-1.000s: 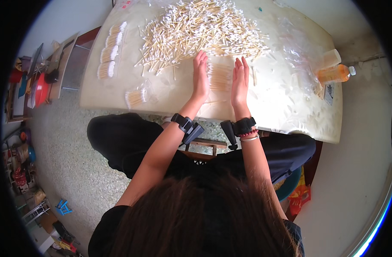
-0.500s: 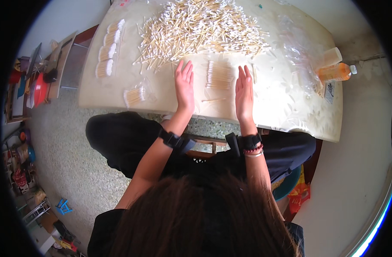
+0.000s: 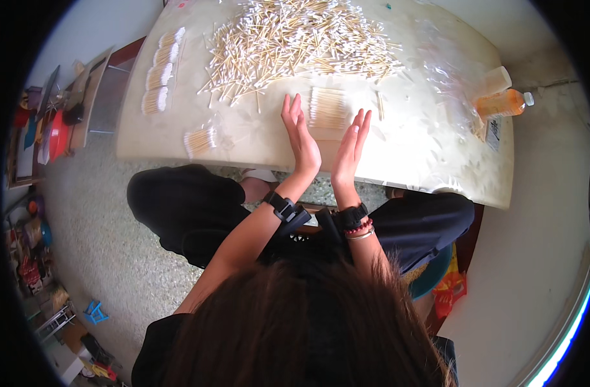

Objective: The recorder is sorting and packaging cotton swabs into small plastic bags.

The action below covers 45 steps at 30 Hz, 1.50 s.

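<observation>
A flat row of cotton swabs [image 3: 328,108] lies side by side on the table, their sticks running left to right. My left hand [image 3: 301,137] stands on edge at the row's near left corner, fingers stretched out, holding nothing. Opposite it, my right hand [image 3: 351,147] is upright near the row's lower right corner, also with straight fingers and nothing in it. Beyond both hands spreads a large loose heap of cotton swabs [image 3: 308,42]. A small bagged bundle of swabs [image 3: 199,140] rests to the left, and a few single swabs [image 3: 380,105] lie right of the row.
Several packed swab bundles [image 3: 158,76] form a column at the table's left. Clear plastic bags [image 3: 446,77] lie on the right, beside an orange drink bottle [image 3: 501,103] and a pale cup [image 3: 496,80]. The table's near edge [image 3: 237,166] runs just above my knees.
Both hands have drawn nearer each other and slightly back toward me, their heels now close together. The single swab that lay below the row no longer shows there.
</observation>
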Tool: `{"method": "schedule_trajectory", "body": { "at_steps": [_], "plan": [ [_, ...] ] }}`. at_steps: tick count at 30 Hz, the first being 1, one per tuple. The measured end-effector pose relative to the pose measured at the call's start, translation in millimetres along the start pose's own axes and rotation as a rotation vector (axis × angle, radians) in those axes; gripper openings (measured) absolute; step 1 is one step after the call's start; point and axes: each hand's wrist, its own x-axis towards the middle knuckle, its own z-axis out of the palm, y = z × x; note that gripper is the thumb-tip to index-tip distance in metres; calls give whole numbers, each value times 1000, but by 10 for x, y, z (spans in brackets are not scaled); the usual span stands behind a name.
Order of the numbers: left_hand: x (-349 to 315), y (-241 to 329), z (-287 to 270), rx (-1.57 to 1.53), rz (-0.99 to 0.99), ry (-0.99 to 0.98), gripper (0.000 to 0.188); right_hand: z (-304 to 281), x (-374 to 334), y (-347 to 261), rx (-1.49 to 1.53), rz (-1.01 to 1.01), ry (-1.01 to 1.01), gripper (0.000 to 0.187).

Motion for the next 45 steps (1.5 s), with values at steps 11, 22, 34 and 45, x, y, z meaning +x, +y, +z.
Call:
{"method": "schedule_trajectory", "body": {
  "at_steps": [11, 22, 34, 45],
  "plan": [
    [121, 89, -215, 1076, 462, -527, 52, -348, 213, -137, -1070, -328, -396, 50],
    [-19, 58, -311, 1247, 452, -671, 56, -332, 90, -36, -1415, -465, -459, 53],
    [0, 17, -118, 98, 77, -127, 58, -126, 149, -11, -272, -124, -76, 48],
    [209, -81, 3, -57, -28, -51, 57, 84, 284, 168, 130, -11, 30, 49]
  ]
}}
